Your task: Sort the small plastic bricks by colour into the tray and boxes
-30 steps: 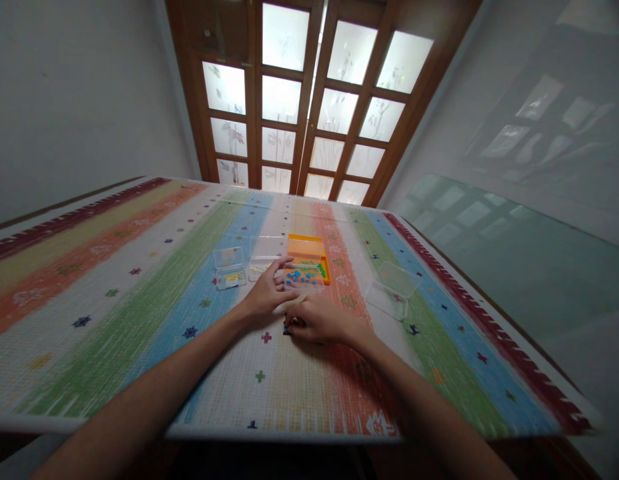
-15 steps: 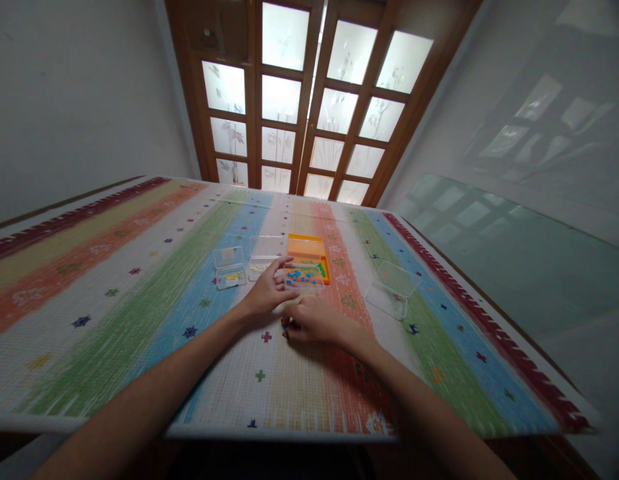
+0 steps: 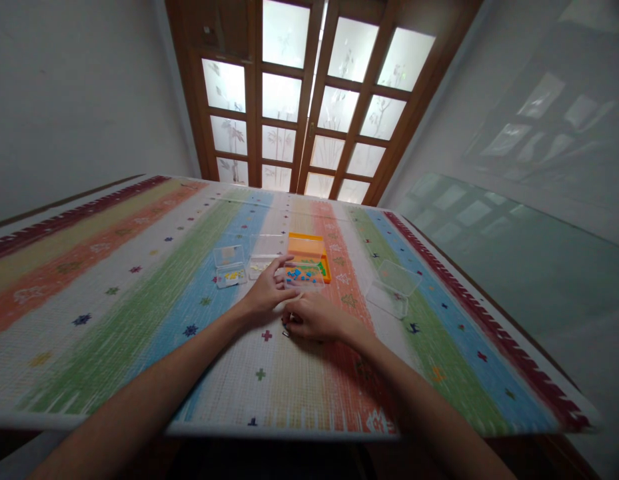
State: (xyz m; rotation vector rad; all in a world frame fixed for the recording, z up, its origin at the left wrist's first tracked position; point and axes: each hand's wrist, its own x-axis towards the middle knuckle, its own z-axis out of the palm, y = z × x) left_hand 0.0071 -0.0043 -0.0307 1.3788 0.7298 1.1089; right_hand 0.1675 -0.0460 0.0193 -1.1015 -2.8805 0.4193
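Observation:
My left hand (image 3: 269, 288) rests beside a clear box of blue pieces (image 3: 303, 275), its fingers apart and nothing seen in them. Close to its right, my right hand (image 3: 309, 317) is low over the cloth with curled fingers pressed together. What those fingers hold, if anything, is too small and shaded to make out. A tiny dark piece (image 3: 286, 334) shows on the cloth just below the right fingertips. Behind the blue pieces stands an open orange box (image 3: 306, 238) with green pieces inside.
Left of my hands are an open clear box with yellow pieces (image 3: 232, 276) and another with pale pieces (image 3: 258, 267). An open clear box (image 3: 388, 299) lies to the right. A striped cloth (image 3: 229, 373) covers the table; wood-framed glass doors (image 3: 334, 107) stand behind.
The fingers of my right hand have shifted slightly, and the small dark piece below them shows at a different angle. My left hand has hardly moved.

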